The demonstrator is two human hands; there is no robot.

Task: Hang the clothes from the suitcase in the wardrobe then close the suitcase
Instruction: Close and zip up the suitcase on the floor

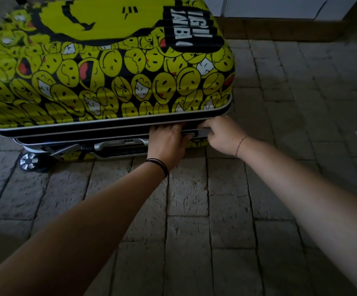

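The suitcase (109, 71) lies flat on the stone floor (194, 210), its long axis running left to right and its lid lowered, with a dark seam along the near edge. Both hands work that seam toward its right end. The right hand (218, 135) curls round a silver latch (201, 132). The left hand (167, 139) is just beside it, fingertips hidden (whether it grasps anything, I cannot tell). Fastening seems the step in hand.
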